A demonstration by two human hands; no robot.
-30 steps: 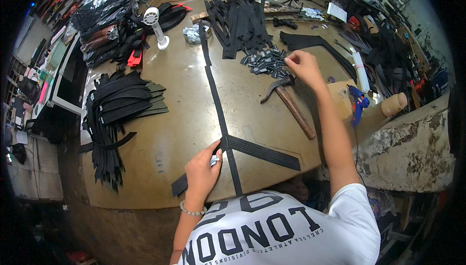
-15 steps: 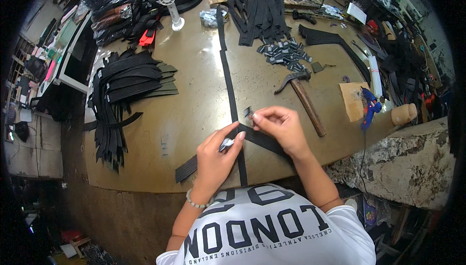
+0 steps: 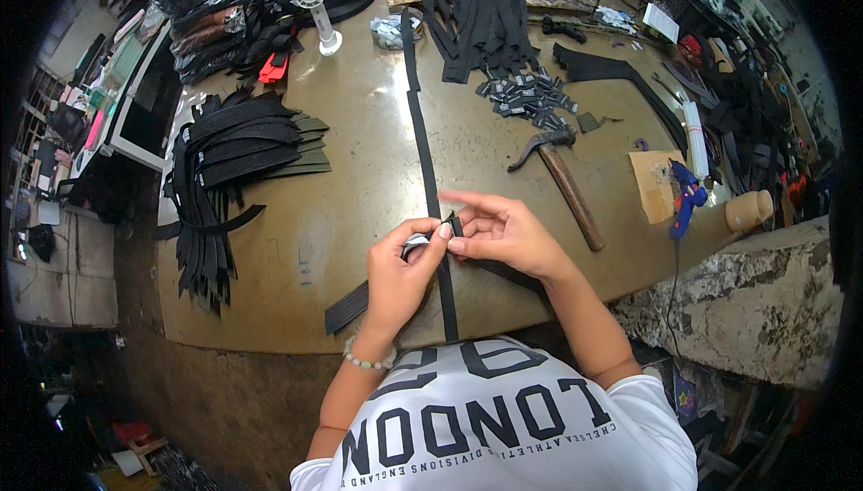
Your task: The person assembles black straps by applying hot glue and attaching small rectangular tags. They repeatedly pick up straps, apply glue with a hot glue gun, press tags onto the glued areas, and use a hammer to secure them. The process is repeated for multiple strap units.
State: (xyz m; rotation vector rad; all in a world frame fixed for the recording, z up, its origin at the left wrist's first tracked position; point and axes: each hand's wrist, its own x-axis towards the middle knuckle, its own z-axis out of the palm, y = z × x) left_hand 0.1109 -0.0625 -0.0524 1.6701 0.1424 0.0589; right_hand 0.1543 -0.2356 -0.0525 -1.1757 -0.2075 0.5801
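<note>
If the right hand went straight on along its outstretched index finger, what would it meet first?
Most likely the long black strap, just past the index fingertip of the right hand. Depth is unclear: if the finger is raised, it could pass over.

the left grip (image 3: 402, 268) pinches black strap (image 3: 454, 225) beside the right grip (image 3: 511, 241).

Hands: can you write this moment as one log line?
left hand: pinching black strap | right hand: at same strap | hammer: lying beyond right hand | labels: heaped beyond hammer
</note>
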